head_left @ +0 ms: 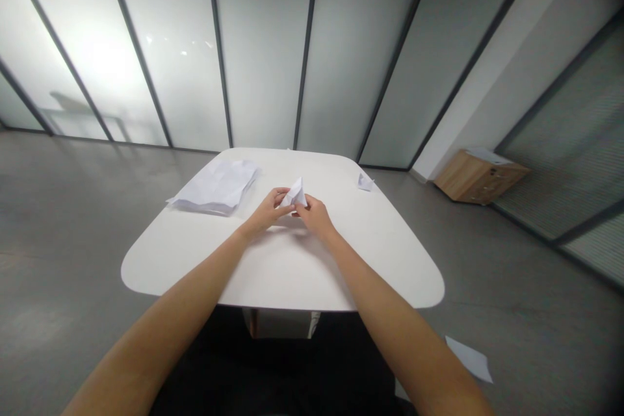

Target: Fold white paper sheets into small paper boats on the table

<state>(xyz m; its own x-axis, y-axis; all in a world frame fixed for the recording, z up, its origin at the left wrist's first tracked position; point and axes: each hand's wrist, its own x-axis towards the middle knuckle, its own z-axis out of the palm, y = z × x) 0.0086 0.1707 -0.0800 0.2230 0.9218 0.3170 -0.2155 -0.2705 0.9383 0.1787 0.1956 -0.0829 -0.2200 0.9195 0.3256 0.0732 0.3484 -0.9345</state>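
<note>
Head view, seated person at a rounded white bench (185, 260). Left hand (266, 211) and right hand (314, 216) meet near the bench's centre, both raised slightly above the top. Fingers of both hands closed on a folded white paper (294, 194), pinching its lower part between them; the pointed upper part stands clear of the fingers, tilted. Exact fold form not resolvable at this view.

Beside the left hand, towards the far left edge of the bench: stack of creased white sheets (214, 186), well apart from the hands. Near the far right corner: small folded paper piece (365, 182). On the concrete floor (58, 221), right of the person: loose white sheet (468, 359). Further right: low wooden drawer cabinet (480, 177), against a frosted glass partition (263, 45).
</note>
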